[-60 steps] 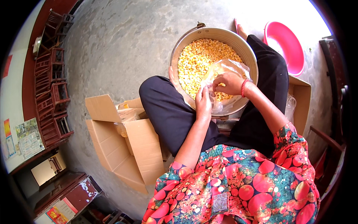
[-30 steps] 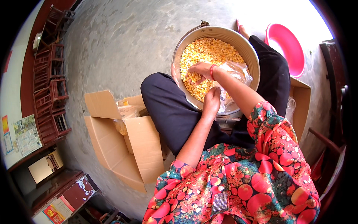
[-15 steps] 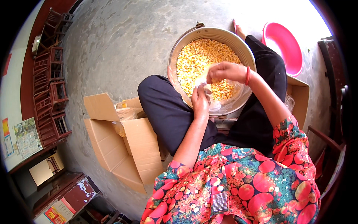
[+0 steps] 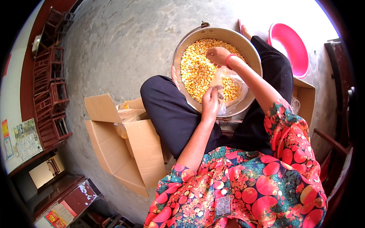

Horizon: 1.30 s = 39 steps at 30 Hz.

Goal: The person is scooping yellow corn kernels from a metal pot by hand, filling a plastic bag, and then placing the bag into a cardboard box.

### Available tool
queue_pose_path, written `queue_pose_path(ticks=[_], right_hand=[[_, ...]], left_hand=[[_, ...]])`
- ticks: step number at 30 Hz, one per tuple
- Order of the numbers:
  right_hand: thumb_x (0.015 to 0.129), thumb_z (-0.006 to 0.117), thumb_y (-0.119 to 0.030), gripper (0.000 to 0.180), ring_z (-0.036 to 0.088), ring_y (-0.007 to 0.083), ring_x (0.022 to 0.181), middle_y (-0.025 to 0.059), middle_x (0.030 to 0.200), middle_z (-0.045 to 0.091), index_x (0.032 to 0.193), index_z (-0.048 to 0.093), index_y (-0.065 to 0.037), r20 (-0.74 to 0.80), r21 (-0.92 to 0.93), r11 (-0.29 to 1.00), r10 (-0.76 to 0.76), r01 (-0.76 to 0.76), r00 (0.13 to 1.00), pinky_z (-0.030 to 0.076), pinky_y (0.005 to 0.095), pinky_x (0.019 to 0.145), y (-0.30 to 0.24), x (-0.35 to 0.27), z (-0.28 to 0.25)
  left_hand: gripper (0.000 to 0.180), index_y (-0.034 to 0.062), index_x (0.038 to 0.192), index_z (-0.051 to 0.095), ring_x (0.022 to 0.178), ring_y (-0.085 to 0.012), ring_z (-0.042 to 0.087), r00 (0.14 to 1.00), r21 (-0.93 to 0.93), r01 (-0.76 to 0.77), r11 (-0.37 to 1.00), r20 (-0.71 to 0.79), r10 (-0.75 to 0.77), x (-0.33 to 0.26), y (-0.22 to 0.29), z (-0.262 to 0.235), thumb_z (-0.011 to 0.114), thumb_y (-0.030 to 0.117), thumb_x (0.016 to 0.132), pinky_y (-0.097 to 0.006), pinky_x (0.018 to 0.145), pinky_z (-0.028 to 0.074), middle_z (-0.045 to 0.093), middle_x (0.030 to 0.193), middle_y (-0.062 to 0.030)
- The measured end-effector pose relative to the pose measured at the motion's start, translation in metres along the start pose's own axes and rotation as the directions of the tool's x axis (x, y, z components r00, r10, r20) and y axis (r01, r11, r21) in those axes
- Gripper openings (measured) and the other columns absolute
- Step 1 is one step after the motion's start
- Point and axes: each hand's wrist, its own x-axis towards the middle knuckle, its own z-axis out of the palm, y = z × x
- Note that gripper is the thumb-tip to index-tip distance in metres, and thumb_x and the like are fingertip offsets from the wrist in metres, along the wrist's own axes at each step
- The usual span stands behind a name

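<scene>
A round metal bucket [image 4: 254,62] stands between my knees, holding loose yellow corn kernels [image 4: 195,66]. A clear plastic bag [image 4: 217,79] lies over the kernels at its near right side; yellow shows through the film. Near the bucket's front rim, my left hand [image 4: 211,102] is closed around the gathered part of the bag. My right hand [image 4: 218,56], with a red band at the wrist, is above the kernels, fingers curled and pinched. The bag's film rises toward it, but what these fingers hold is too small to make out.
An open cardboard box [image 4: 146,150] sits left of my knee, and another box [image 4: 305,97] with clear plastic inside is at my right. A pink basin [image 4: 292,49] rests beyond my right leg. Wooden chairs [image 4: 51,98] line the left wall.
My right hand has moved up and slightly left, away from my left hand, and film now stretches between them. My left hand stays almost in place, gripping the bag.
</scene>
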Motion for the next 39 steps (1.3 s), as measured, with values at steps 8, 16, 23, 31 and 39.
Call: queue_pose_path(ticks=[8,16,23,31,39], right_hand=[[0.079,0.042,-0.029,0.038,0.061,0.0245,0.055,0.0179,0.077,0.059,0.088,0.056,0.005,0.133,0.252,0.947,0.170,-0.200,0.976,0.050,0.0314,0.049,-0.016,0.036,0.075],[0.078,0.051,-0.022,0.030,0.054,0.0227,0.084,0.0116,0.095,0.052,0.097,0.050,0.001,0.379,0.768,0.520,0.104,-0.375,0.920,0.053,0.0355,0.062,-0.044,0.009,0.072],[0.081,0.049,-0.019,0.021,0.053,0.0195,0.087,0.0075,0.097,0.053,0.092,0.054,-0.002,0.313,0.839,0.489,-0.074,-0.240,0.947,0.050,0.0352,0.070,-0.035,-0.011,0.017],[0.086,0.041,-0.024,0.024,0.055,0.0106,0.077,0.0033,0.084,0.056,0.091,0.052,-0.003,0.286,0.758,0.652,-0.323,-0.007,0.902,0.048,0.0237,0.066,-0.046,-0.082,-0.034],[0.082,0.045,-0.019,0.023,0.054,0.0098,0.072,0.0039,0.074,0.059,0.083,0.060,-0.002,0.202,0.218,0.906,-0.406,0.363,0.891,0.044,0.0241,0.064,-0.005,-0.104,-0.004]], left_hand=[[0.024,-0.0018,0.086,0.055,0.060,-0.0088,0.043,0.997,0.078,-0.074,0.994,-0.005,0.074,0.006,-0.015,-0.001,0.040,0.017,0.086,-0.025,0.057,0.038,0.049,0.062,-0.0037],[0.024,0.0022,0.088,0.055,0.049,-0.0032,0.037,0.997,0.058,-0.071,0.996,-0.012,0.072,0.004,-0.011,-0.002,0.040,0.021,0.087,-0.017,0.044,0.029,0.048,0.063,0.0023],[0.023,0.0043,0.092,0.056,0.047,-0.0024,0.035,1.000,-0.050,-0.012,0.999,-0.022,0.011,0.000,-0.002,-0.001,0.042,0.022,0.086,-0.016,0.042,0.027,0.049,0.063,0.0017],[0.021,0.0068,0.092,0.053,0.046,-0.0030,0.034,0.991,-0.218,0.015,0.976,-0.127,-0.043,-0.001,0.001,-0.006,0.041,0.024,0.087,-0.016,0.040,0.026,0.047,0.062,0.0030],[0.022,0.0053,0.087,0.053,0.044,-0.0018,0.032,0.993,-0.175,-0.012,0.984,-0.122,-0.009,0.001,0.000,-0.003,0.039,0.023,0.088,-0.017,0.038,0.024,0.046,0.059,0.0030]])
